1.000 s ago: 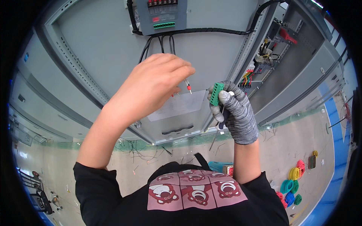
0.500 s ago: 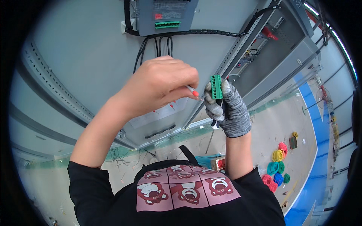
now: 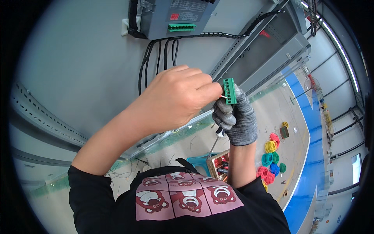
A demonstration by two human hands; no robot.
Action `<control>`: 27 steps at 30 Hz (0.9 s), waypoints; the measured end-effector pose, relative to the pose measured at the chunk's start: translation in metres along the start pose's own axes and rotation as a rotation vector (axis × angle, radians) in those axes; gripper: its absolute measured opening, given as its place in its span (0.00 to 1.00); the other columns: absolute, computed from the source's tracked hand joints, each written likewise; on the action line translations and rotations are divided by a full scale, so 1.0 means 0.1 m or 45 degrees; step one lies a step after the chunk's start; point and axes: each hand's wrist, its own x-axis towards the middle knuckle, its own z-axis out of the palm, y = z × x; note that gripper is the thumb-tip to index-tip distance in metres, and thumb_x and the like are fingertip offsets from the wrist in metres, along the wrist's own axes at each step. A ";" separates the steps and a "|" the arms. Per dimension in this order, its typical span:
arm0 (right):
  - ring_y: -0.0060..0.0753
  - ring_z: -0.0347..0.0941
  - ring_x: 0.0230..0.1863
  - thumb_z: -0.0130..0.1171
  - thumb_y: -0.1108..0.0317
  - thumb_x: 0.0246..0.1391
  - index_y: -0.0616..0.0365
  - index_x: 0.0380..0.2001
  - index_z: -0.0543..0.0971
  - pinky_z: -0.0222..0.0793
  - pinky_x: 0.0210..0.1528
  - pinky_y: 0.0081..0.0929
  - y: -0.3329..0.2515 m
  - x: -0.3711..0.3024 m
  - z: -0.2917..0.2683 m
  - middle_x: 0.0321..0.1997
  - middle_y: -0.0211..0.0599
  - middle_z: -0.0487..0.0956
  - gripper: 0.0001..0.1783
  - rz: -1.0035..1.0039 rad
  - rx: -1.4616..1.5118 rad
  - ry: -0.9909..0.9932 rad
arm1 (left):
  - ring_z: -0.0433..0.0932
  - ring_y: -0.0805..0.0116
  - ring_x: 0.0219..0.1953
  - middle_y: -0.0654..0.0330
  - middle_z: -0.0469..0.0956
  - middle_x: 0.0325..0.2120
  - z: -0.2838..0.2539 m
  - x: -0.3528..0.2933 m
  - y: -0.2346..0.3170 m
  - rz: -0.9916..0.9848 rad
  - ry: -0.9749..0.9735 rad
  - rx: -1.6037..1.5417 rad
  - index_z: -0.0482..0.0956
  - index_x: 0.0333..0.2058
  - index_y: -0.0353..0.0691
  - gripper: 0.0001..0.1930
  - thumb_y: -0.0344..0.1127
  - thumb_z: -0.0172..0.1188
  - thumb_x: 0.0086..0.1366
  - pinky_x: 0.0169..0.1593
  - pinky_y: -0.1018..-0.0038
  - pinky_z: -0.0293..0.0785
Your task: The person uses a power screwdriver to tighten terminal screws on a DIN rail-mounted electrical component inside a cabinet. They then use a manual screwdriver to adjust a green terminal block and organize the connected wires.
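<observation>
My bare left hand [image 3: 183, 93] pinches a thin wire with a red sleeve and pale metal tip [image 3: 223, 96]. The tip meets the lower openings of a green terminal block [image 3: 230, 91]; whether it sits inside one cannot be made out. Gripped upright in my right hand [image 3: 242, 121], which wears a grey glove, is that block. A screwdriver [image 3: 220, 132] is also tucked in the gloved fingers, its shaft slanting downward. The wire's other end is hidden behind my left hand.
A grey device [image 3: 175, 11] with a green socket [image 3: 181, 27] is mounted on the cabinet panel above. Black cables [image 3: 146, 62] hang below it. Down by my body stands a box of tools [image 3: 219, 165] on a blue stool [image 3: 194, 160]. Coloured wire coils [image 3: 270, 146] lie on the floor at right.
My left hand has moved right, bringing the wire tip from beside the terminal block up to its openings. The view has shifted, showing more of the tool box.
</observation>
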 end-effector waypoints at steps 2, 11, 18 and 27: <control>0.19 0.61 0.11 0.55 0.56 0.64 0.59 0.36 0.76 0.57 0.11 0.19 -0.03 -0.03 0.03 0.19 0.32 0.73 0.16 -0.062 -0.135 0.089 | 0.72 0.60 0.26 0.59 0.69 0.21 0.04 0.01 0.01 -0.013 0.007 0.033 0.75 0.31 0.38 0.07 0.28 0.64 0.56 0.30 0.67 0.66; 0.16 0.64 0.13 0.58 0.59 0.64 0.57 0.35 0.77 0.58 0.13 0.16 -0.05 -0.07 0.21 0.17 0.27 0.73 0.12 -0.282 -0.604 0.408 | 0.72 0.60 0.24 0.59 0.69 0.19 0.10 0.03 0.05 -0.057 -0.033 0.147 0.72 0.28 0.38 0.08 0.30 0.65 0.57 0.29 0.67 0.66; 0.12 0.61 0.14 0.55 0.60 0.65 0.55 0.33 0.75 0.54 0.15 0.15 0.00 -0.06 0.27 0.18 0.24 0.72 0.11 -0.376 -0.897 0.489 | 0.74 0.60 0.24 0.60 0.70 0.19 0.09 -0.02 0.09 -0.108 -0.139 0.315 0.71 0.27 0.39 0.08 0.30 0.63 0.58 0.29 0.67 0.67; 0.11 0.62 0.14 0.53 0.61 0.68 0.53 0.36 0.73 0.56 0.15 0.13 0.14 0.03 0.22 0.16 0.21 0.69 0.09 -0.419 -0.887 0.472 | 0.75 0.58 0.25 0.59 0.72 0.19 0.08 0.00 0.17 -0.174 -0.170 0.337 0.71 0.27 0.38 0.06 0.29 0.61 0.56 0.30 0.65 0.67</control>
